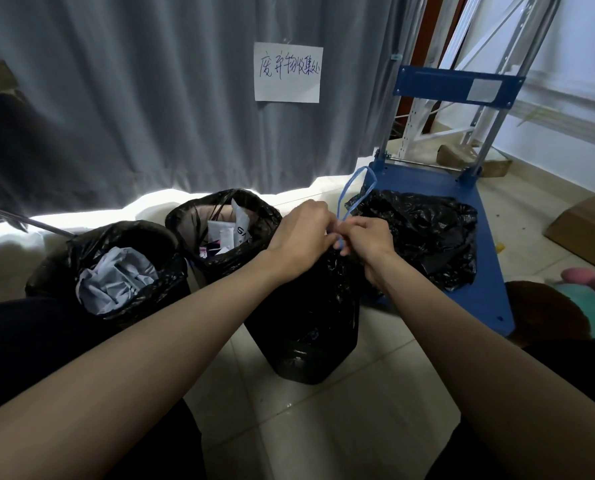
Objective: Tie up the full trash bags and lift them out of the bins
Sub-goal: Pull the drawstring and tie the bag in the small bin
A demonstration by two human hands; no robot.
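Both forearms reach in, left hand (303,233) and right hand (370,239) pinching blue drawstring (353,188) over gathered black bag (310,292), bag sitting in nearest bin (301,365). Two open full bags (116,265) behind, tied one on blue cart (483,271).

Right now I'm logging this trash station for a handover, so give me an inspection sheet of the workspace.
Surface: pale tiled floor, a few specks.
Job's things: near bin, its bag gathered shut; blue drawstring looped above it. Left bin and back bin open, full of paper waste. One black bag already lies on the blue cart.
Clutter: cardboard box at right.
Grips: left hand and right hand both pinch the drawstring.
Cables: nothing seen.
Surroundings: grey curtain with a handwritten paper sign.
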